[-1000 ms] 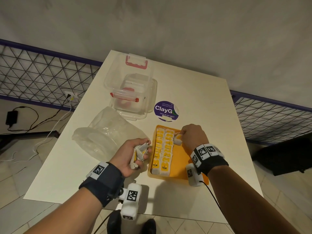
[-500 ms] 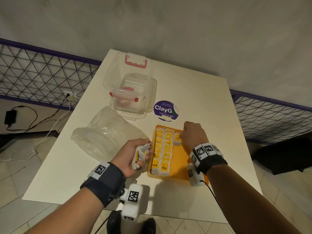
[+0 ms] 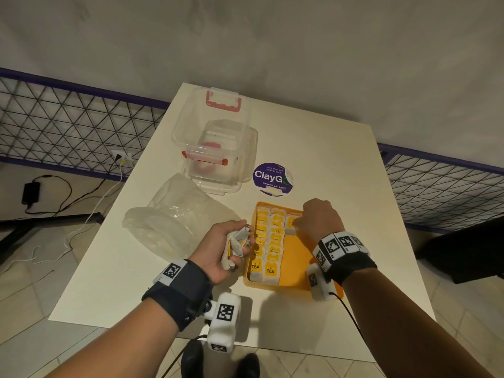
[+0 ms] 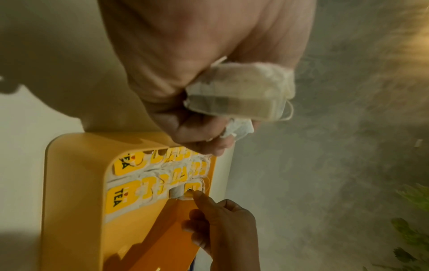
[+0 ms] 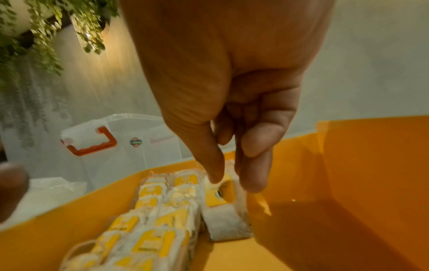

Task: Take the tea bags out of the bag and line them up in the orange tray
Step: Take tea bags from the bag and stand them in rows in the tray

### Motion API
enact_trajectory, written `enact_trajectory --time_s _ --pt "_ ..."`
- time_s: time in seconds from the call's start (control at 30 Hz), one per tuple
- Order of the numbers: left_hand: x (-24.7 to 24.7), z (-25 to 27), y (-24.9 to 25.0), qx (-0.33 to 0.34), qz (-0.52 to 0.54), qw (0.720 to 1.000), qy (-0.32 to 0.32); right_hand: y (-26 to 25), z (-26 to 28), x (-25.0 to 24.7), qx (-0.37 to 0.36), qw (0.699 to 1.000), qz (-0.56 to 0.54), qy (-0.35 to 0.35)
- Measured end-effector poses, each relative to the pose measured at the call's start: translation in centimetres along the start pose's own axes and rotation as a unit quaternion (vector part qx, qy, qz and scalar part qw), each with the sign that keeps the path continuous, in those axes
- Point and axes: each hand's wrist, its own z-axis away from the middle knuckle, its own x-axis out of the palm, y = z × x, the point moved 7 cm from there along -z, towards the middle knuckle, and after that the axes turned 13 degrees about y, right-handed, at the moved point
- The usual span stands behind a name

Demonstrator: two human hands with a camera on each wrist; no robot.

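I stand over a white worktop [image 3: 313, 137] with an orange tray [image 3: 296, 274] near its front edge, and I place everything else relative to that tray. Inside the tray, two full rows of tea bags [image 3: 268, 241] with yellow tags run from its near wall to its far wall along its left side. My right hand [image 3: 320, 216] reaches down into the tray's far end, where its thumb and forefinger tips [image 5: 214, 176] touch the yellow tag of a single tea bag [image 5: 223, 207] lying flat at the far end of a third row, just to the right of the second row; the other fingers of that hand are curled into the palm. From these views I cannot tell whether the tag is pinched or only pressed. My left hand [image 3: 227, 246] hovers just off the tray's left side, its fingers closed around a small bunch of tea bags [image 4: 241, 97]. Further left of the tray a crumpled clear plastic bag [image 3: 177, 219] lies on its side on the worktop. Beyond the tray's far left corner sits a clear storage box [image 3: 218, 151] with red latches, and straight beyond the tray's far wall a round purple sticker [image 3: 271, 178] is on the worktop.
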Motion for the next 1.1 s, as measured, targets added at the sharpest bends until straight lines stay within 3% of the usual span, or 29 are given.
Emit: enact_trajectory --time_s 0.1,0.17,0.4,0.57,0.7,1.0,1.1 --pt "0.3 0.0 0.1 0.001 0.005 1.000 0.011 -1.7 1.8 -1.2 -0.066 0.998 -0.006 0.004" --pt "0.4 -0.1 0.2 0.009 0.007 1.000 0.024 -3.6 3.6 -1.7 -0.108 0.991 -0.082 -0.018" --pt "0.9 -0.6 0.2 0.024 0.011 0.998 0.060 -8.6 7.6 -3.3 -0.169 0.913 -0.355 -0.111" --pt "1.0 -0.2 0.6 0.030 0.018 0.996 0.080 -10.2 8.3 -2.5 -0.245 0.898 -0.336 -0.141" --pt "0.7 -0.1 0.7 0.023 0.028 0.996 0.083 -11.0 8.5 -2.9 -0.281 0.884 -0.351 -0.126" --pt "0.4 -0.1 0.6 0.022 0.031 0.994 0.104 -12.2 8.6 -3.5 -0.319 0.867 -0.373 -0.087" --pt "0.8 0.0 1.3 0.054 0.023 0.995 0.085 -12.4 8.6 -3.9 -0.336 0.866 -0.359 -0.088"
